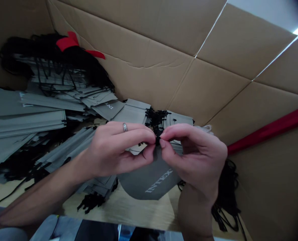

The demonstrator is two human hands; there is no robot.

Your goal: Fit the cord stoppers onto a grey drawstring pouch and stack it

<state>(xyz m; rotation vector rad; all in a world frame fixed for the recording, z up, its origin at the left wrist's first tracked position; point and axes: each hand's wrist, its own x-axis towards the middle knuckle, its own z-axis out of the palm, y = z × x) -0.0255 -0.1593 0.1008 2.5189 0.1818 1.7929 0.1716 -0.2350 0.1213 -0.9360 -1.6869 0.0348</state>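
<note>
In the head view a grey drawstring bag [149, 177] with white INTEX lettering hangs below my two hands. Its black cord [158, 140] is bunched at the top, between my fingertips. Thumb and forefinger of my left hand [123, 147], which wears a ring, pinch the cord from the left. From the right, my right hand [194, 154] pinches it with thumb and forefinger, the fingertips of both hands almost meeting. The exact shape of the cord there is too small and dark to make out.
Stacks of grey bags [25, 124] spread over the left, with a heap of black cords [20, 50] and a red strip [67, 42] on top. Cardboard walls [151, 40] rise behind. More black cords [228, 194] lie at right on the wooden table [138, 212].
</note>
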